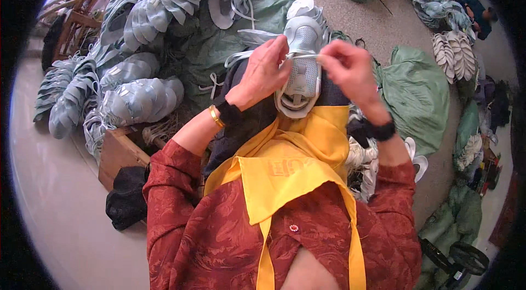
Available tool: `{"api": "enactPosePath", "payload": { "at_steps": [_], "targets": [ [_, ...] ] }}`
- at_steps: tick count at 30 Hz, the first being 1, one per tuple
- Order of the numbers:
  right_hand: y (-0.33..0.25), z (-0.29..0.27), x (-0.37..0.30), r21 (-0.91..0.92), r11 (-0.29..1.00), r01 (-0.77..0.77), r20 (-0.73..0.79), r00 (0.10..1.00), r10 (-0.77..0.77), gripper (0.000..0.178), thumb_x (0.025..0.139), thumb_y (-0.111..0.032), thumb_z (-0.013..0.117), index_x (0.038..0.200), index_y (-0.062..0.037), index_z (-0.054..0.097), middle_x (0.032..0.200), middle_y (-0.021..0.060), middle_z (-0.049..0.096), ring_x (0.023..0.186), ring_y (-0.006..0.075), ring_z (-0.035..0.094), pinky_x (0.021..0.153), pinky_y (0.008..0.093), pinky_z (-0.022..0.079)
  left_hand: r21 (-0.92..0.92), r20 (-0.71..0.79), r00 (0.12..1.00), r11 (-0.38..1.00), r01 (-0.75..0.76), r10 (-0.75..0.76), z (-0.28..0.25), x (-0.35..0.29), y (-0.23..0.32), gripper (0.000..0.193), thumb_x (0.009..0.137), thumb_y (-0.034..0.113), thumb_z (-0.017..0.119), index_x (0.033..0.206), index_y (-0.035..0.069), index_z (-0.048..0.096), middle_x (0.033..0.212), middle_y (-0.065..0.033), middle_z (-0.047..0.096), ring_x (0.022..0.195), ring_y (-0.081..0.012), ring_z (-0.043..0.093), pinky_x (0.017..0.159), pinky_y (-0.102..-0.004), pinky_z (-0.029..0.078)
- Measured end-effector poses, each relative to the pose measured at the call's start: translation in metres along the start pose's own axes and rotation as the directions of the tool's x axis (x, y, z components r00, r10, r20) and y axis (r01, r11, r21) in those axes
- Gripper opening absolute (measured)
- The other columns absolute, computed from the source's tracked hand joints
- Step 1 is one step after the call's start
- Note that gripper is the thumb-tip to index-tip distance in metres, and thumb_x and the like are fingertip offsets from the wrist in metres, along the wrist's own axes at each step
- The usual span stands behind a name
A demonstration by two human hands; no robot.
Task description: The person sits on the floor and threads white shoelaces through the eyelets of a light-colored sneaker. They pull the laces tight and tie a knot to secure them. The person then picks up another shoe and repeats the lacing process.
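Note:
A pale grey-blue shoe upper [300, 79] lies between my knees, with its opening toward me. A white shoelace [303, 56] runs across its front. My right hand [346, 68] pinches the lace at the right side of the upper, slightly blurred. My left hand [264, 70] sits against the left side, its thumb and fingers closed on the lace there. A loose lace end [236, 58] sticks out left of that hand. More pale uppers [303, 9] lie just beyond this one. A yellow apron [296, 175] covers my lap.
Several stacks of pale uppers [142, 101] rise at the left, beside a wooden box [121, 153] and black cloth [126, 197]. Green sacking [413, 98] bulges at the right; white uppers [453, 55] lie farther off. A wooden chair [82, 21] stands far left.

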State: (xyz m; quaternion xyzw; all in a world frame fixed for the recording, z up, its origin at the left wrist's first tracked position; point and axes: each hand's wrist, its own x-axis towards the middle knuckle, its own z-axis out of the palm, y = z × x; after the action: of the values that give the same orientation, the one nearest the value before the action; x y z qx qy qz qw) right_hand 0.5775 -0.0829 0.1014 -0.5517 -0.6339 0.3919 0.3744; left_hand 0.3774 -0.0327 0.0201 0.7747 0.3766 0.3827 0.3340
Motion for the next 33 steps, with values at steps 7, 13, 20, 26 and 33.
{"api": "enactPosePath", "payload": {
  "at_steps": [7,13,20,26,33],
  "targets": [
    [-0.067,-0.034,-0.006,0.526,0.85,0.036,-0.04,0.999,-0.017,0.013,0.099,-0.016,0.064,0.093,-0.0054,0.065,0.071,-0.0023,0.056,0.06,0.004,0.048,0.053,0.0196,0.034,-0.466,0.305,0.947,0.883,0.055,0.102,-0.006,0.033,0.02,0.018,0.093,0.003,0.066,0.11,0.003,0.059,0.092,-0.0064,0.062,0.088,-0.014,0.065,0.075,-0.0289,0.055],
    [-0.045,-0.026,-0.011,0.65,0.757,0.073,-0.111,0.994,0.0,0.015,0.103,-0.02,0.059,0.097,-0.0064,0.062,0.074,-0.0003,0.058,0.062,0.007,0.051,0.054,0.0214,0.038,-0.653,0.418,0.907,0.707,0.271,0.039,-0.001,0.028,0.01,0.006,0.1,0.008,0.061,0.1,0.002,0.059,0.092,0.001,0.06,0.086,-0.0081,0.057,0.079,-0.0268,0.051],
    [0.047,-0.083,-0.073,0.353,0.885,-0.303,-0.108,0.927,0.36,0.016,0.105,-0.02,0.051,0.094,-0.0093,0.054,0.071,-0.0014,0.054,0.058,0.0064,0.048,0.049,0.0219,0.037,-0.609,0.308,0.905,0.671,0.423,-0.292,-0.059,-0.006,-0.027,0.018,0.104,0.022,0.058,0.093,0.008,0.058,0.081,0.0041,0.056,0.073,-0.0045,0.048,0.067,-0.0209,0.041],
    [0.216,-0.24,-0.231,0.731,0.681,-0.045,-0.441,0.731,0.521,0.014,0.102,-0.017,0.055,0.09,-0.0119,0.053,0.07,-0.0055,0.045,0.055,0.004,0.038,0.046,0.0211,0.03,-0.403,0.092,0.831,0.742,0.535,-0.549,-0.178,-0.056,-0.088,0.023,0.104,0.023,0.056,0.084,0.012,0.054,0.072,0.0065,0.045,0.061,-0.0042,0.039,0.054,-0.0213,0.029],
    [0.214,-0.194,-0.203,0.344,0.754,-0.559,-0.535,0.544,0.647,0.018,0.099,-0.024,0.065,0.098,-0.0062,0.068,0.079,-0.0031,0.063,0.057,0.0053,0.053,0.05,0.0205,0.042,0.153,-0.071,0.663,0.649,0.745,-0.745,-0.209,-0.077,-0.083,0.033,0.1,0.029,0.063,0.076,0.007,0.056,0.067,0.0051,0.051,0.061,-0.0048,0.045,0.054,-0.0227,0.034]
  ]
}}
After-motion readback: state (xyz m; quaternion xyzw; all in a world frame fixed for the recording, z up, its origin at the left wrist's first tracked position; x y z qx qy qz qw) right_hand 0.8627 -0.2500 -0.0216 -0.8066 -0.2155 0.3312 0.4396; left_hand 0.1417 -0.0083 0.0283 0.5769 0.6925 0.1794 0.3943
